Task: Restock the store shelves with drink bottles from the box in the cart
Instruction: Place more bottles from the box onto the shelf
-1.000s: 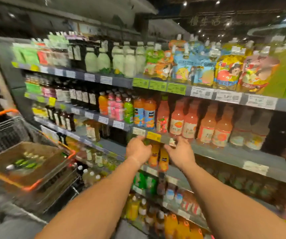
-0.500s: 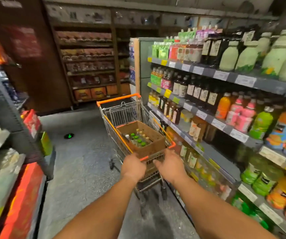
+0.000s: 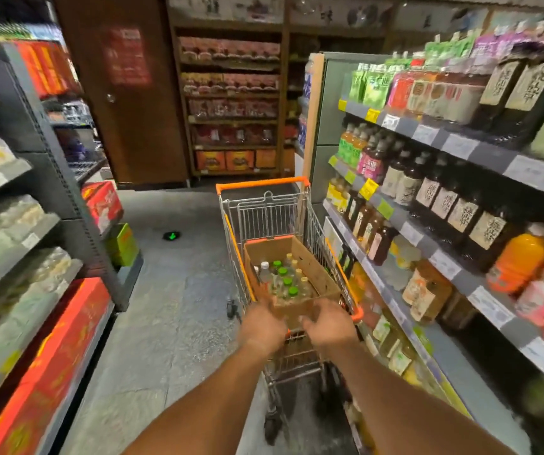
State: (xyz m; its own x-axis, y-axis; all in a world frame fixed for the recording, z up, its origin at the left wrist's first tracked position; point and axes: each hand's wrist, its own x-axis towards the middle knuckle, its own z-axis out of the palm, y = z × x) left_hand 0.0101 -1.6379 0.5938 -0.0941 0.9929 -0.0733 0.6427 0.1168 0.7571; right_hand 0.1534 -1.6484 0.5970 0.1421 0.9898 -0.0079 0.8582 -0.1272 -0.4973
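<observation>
My left hand [image 3: 261, 326] and right hand [image 3: 328, 323] both reach toward the near end of the cart [image 3: 292, 292], fingers loosely curled and holding no bottle, though I cannot tell if either grip has closed on the rim. The cardboard box [image 3: 321, 275] in the cart's basket holds a cluster of green- and pale-capped drink bottles [image 3: 283, 280], so I judge much restocking remains for the drink shelves [image 3: 428, 254] along the cart's right side. A second ago my hands were at the shelf edge among orange bottles; now I face down the aisle toward the cart.
</observation>
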